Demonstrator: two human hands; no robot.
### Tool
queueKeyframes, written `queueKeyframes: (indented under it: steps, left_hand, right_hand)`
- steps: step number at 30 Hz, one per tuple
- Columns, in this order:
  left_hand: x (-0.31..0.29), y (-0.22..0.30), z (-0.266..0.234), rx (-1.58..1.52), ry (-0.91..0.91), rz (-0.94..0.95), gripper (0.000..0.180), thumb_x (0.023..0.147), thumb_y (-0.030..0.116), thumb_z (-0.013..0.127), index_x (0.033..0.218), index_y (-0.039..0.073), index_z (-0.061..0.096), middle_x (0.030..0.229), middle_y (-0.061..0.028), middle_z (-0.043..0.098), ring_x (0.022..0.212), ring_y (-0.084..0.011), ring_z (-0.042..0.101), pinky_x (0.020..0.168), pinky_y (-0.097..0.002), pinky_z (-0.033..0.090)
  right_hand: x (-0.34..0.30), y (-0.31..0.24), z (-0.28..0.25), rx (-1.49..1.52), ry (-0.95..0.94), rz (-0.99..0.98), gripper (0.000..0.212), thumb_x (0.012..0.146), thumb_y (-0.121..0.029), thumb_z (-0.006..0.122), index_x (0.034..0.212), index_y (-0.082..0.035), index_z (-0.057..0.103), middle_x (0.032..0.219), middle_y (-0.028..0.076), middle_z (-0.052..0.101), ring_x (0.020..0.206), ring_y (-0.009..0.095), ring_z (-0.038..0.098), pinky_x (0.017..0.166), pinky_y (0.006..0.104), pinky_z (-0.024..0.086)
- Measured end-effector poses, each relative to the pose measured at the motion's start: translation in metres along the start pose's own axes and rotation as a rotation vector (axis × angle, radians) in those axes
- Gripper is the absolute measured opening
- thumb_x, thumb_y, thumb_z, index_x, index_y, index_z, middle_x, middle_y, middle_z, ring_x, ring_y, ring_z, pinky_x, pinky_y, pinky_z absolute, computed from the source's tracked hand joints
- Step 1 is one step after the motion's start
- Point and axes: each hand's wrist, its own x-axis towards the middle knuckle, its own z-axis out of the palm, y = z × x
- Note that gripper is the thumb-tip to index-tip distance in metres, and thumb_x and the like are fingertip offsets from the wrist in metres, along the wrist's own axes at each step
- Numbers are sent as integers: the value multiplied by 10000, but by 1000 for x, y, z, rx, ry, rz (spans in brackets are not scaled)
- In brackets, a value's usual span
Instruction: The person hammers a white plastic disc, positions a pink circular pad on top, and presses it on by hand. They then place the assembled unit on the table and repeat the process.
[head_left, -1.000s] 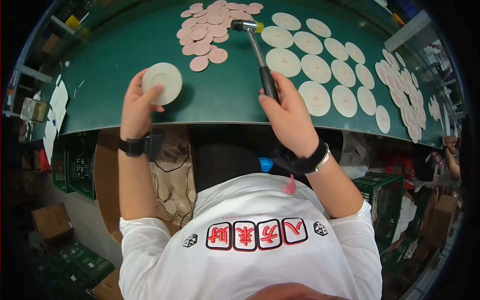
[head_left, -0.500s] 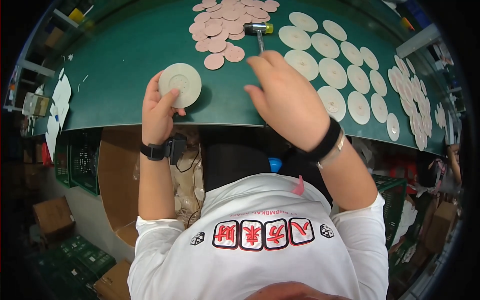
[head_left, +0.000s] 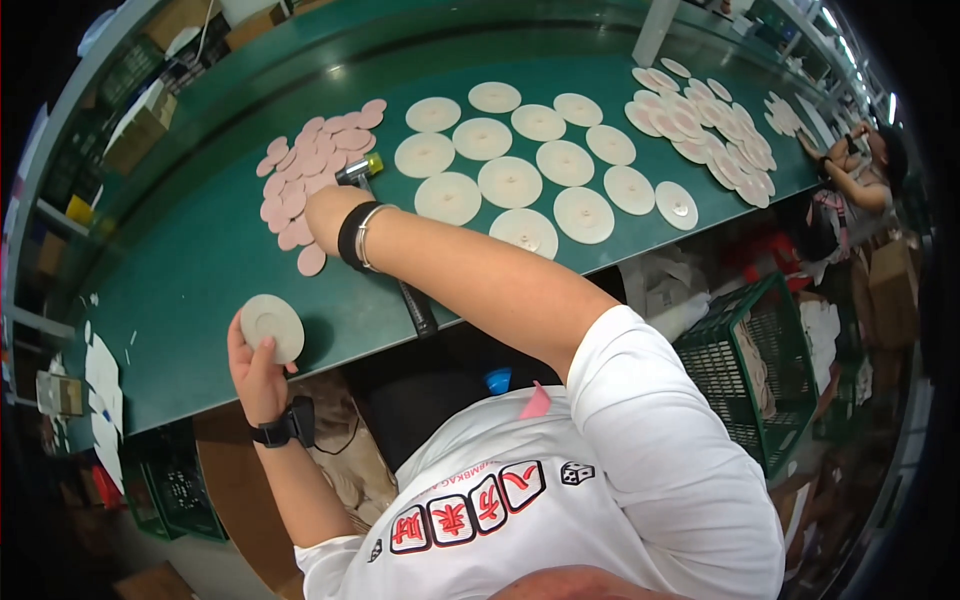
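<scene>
nearest, left of the hammer (head_left: 417, 308), the left hand (head_left: 262, 380) pinches a pale disc (head_left: 274, 327) near its edge, thumb on the face and fingers behind, which seems to keep that face in view. the hammer seems to lie on the table (head_left: 185, 335), grip at the near edge, perhaps for easy reach. across its middle bends the right hand (head_left: 328, 213), over the pink discs (head_left: 318, 158) heaped just left of the hammer's head; its fingers are hidden, so i cannot tell whether they are spread or pinching. right of the hammer, white discs (head_left: 510, 183) lie spread out, probably so none covers another; the forearm (head_left: 490, 272) hides part of the nearest, and their centres are hard to make out. well right of the hammer are a heap (head_left: 700, 128) of overlapping discs and, beyond, a person (head_left: 858, 185), too small to read clearly.
</scene>
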Motion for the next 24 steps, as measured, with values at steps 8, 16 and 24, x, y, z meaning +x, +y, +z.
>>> queueKeyframes:
  steps: [8,16,24]
  left_hand:
    - [-15,5,9,5,177,121,526,987,25,578,1483,8,404,1357,-153,602,1125,-241,663,882,-340,591]
    - [-45,14,123,-222,75,53,449,1066,142,504,1485,43,376,1314,-160,604,1078,-267,689,742,-415,648]
    - [-66,8,152,-2,-138,139,464,1088,192,491,1485,-2,350,1368,-163,567,1135,-264,660,924,-382,568]
  right_hand:
    - [-130,-64,-72,456,352,-448,175,809,-48,703,965,-1,638,1085,169,671,973,369,684,786,412,570]
    - [-229,3,-21,687,498,-325,210,851,40,712,1050,10,656,1235,151,630,942,295,692,820,349,572]
    - [-242,3,-13,1333,490,91,199,818,86,750,983,-18,712,1296,118,608,916,121,666,732,245,528]
